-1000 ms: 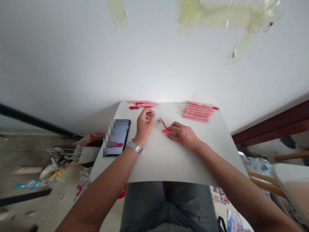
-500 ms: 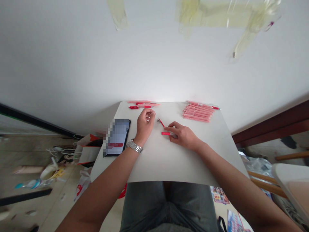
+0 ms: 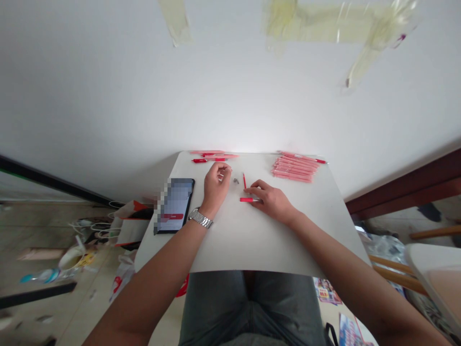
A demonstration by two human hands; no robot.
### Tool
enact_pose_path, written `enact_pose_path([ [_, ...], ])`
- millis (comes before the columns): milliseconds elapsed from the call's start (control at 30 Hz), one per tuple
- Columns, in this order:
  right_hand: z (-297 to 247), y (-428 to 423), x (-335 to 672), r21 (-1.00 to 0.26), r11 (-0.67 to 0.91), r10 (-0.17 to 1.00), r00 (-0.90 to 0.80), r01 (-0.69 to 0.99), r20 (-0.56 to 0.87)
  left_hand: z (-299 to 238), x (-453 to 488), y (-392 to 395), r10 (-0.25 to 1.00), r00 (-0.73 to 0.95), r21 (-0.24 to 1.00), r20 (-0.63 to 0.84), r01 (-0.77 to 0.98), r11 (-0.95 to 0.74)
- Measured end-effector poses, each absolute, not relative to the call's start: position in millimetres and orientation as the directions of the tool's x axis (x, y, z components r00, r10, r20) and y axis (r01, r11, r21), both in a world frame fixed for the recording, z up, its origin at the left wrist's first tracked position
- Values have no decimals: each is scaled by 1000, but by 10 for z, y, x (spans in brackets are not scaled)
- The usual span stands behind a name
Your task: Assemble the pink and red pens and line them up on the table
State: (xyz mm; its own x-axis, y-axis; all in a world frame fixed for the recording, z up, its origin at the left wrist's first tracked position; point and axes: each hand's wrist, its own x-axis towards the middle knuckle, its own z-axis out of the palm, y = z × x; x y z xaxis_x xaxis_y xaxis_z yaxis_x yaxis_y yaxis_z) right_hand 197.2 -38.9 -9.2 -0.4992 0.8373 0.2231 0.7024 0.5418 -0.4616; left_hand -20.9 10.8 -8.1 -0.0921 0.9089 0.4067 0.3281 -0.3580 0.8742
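Observation:
My left hand (image 3: 215, 185) hovers over the white table (image 3: 248, 240) with its fingers curled in a pinch on something too small to name. My right hand (image 3: 271, 201) rests on the table and grips a red pen part (image 3: 247, 199) that sticks out to the left. A thin red refill (image 3: 244, 180) and a small grey piece (image 3: 236, 181) lie between the two hands.
A row of pink pens (image 3: 295, 168) lies at the far right of the table, a few red and pink pen parts (image 3: 212, 156) at the far edge. A phone (image 3: 175, 204) lies left of my left wrist. Clutter covers the floor at left.
The red pen part in my right hand has slid a little left. The thin red refill has turned from slanted to nearly upright. My left hand has stayed put.

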Motion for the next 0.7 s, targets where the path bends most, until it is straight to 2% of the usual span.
enact_pose_path([
  [467, -140, -386, 1989, -463, 572, 818, -511, 677, 264, -65, -206, 101, 912, -94, 882, 400, 312, -354],
  [700, -100, -392, 2007, -527, 552, 829, -494, 646, 263, -59, -203, 97, 912, -93, 883, 398, 309, -354],
])
